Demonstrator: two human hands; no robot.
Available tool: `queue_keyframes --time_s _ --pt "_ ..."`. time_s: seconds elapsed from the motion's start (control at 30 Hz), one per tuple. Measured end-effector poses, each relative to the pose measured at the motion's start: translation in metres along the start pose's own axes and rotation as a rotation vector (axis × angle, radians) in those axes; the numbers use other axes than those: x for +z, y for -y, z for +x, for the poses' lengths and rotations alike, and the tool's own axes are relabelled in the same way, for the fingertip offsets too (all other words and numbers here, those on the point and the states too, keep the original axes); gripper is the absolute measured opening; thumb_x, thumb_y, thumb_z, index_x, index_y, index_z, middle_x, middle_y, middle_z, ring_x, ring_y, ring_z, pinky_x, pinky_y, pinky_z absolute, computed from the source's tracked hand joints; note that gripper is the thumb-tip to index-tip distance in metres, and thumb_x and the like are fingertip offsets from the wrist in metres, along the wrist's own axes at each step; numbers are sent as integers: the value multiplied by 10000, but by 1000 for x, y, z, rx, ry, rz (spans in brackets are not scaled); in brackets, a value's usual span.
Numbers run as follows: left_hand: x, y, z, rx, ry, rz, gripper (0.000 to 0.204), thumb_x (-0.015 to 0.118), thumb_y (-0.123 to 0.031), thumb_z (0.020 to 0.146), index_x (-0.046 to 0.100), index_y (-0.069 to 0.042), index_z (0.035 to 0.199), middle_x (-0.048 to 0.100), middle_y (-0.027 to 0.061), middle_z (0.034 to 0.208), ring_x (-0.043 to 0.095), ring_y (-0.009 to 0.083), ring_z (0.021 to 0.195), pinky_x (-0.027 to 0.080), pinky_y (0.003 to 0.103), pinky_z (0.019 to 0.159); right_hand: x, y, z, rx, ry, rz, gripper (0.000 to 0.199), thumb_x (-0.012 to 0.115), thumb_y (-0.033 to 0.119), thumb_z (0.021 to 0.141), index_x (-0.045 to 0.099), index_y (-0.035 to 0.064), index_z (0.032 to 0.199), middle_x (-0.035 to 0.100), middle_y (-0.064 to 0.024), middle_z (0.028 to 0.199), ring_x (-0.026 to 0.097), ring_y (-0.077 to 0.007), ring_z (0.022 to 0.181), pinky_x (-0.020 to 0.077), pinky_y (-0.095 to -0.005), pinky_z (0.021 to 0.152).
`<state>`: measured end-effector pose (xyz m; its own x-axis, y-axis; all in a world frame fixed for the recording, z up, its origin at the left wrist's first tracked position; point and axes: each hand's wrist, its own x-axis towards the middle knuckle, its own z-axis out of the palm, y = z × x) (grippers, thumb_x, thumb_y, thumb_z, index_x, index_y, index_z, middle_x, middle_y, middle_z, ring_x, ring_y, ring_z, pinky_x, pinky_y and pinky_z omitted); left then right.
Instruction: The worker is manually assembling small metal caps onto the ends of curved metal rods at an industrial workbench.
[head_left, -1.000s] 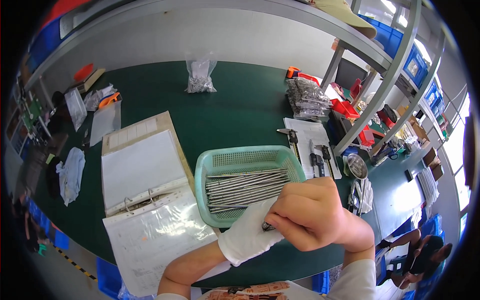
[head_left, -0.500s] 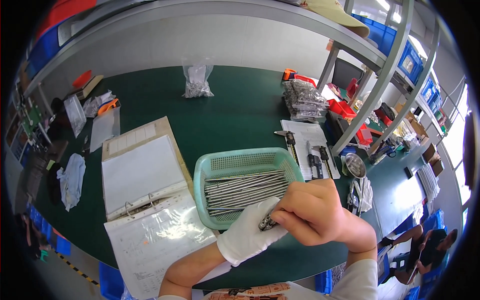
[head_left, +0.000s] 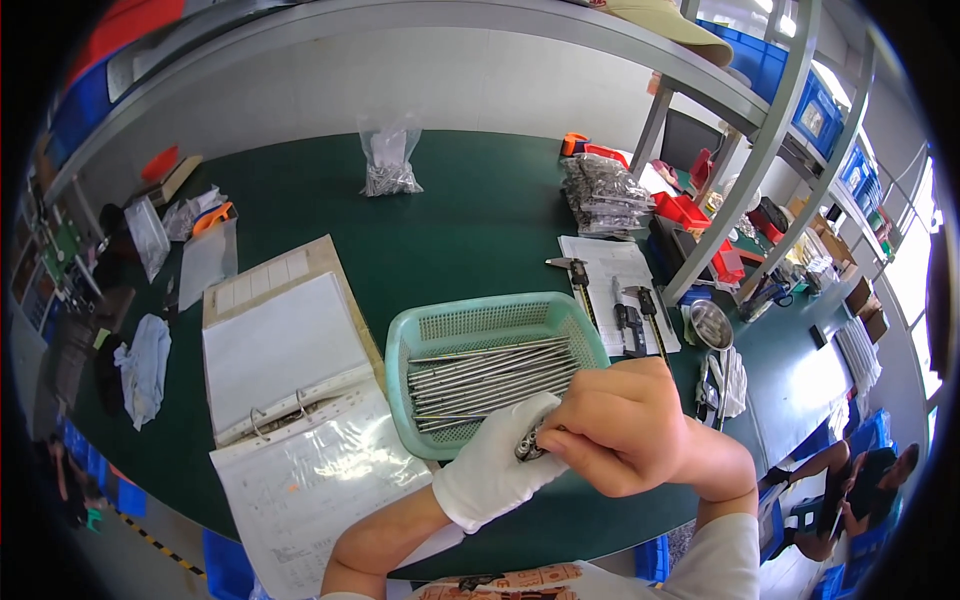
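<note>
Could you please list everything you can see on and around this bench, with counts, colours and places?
basket: one, teal, table centre
metal rods: many, silver, in basket
ring binder: one, white pages, open, left of basket
clear bag: one, holds small metal parts, table back
calipers: about three, grey, on paper right of basket
bagged parts pile: one, grey, back right
cloth: one, white, far left
table: one, green
small metal part: one, dark, between both hands
left hand: white glove
right hand: bare
</note>
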<state>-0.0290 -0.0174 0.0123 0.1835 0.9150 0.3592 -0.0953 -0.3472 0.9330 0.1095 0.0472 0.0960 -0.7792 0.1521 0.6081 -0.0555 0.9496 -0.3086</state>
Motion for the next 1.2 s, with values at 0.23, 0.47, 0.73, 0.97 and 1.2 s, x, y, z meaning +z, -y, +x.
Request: queue_keyframes --time_s 0.23,0.47,0.73,0.97,1.2 --pt "4 -8 -3 -20 -16 -11 273 598 -160 825 524 -4 1037 585 125 901 548 204 811 436 311 762 6 -2 -1 35 -98 39 77 661 56 728 584 50 726 504 -48 609 496 -222 442 377 -313 386" --pt "3 -6 -3 0 -20 -11 283 597 -149 819 525 -2 1050 593 132 925 568 241 840 440 321 789 8 -3 0 68 -59 42 48 635 49 734 592 33 719 521 -58 606 504 -216 455 384 -299 400" --pt "5 -8 -3 -98 37 -14 274 618 -128 792 527 -5 1020 600 121 849 568 232 736 455 318 706 10 -5 -2 27 -63 147 85 646 46 730 562 40 720 487 -61 608 486 -231 439 364 -323 384" --pt "6 -6 -3 31 -5 44 239 624 -145 814 529 -17 992 592 115 804 558 210 696 450 310 673 1 0 -4 -8 -117 64 75 648 39 725 573 41 727 488 -51 601 477 -214 430 359 -313 377" --pt "5 -5 -2 3 30 63 206 625 -159 820 522 -21 934 565 90 740 528 184 647 435 291 634 7 -4 -14 21 -121 78 76 654 40 721 579 36 732 479 -44 589 468 -200 419 353 -301 371"
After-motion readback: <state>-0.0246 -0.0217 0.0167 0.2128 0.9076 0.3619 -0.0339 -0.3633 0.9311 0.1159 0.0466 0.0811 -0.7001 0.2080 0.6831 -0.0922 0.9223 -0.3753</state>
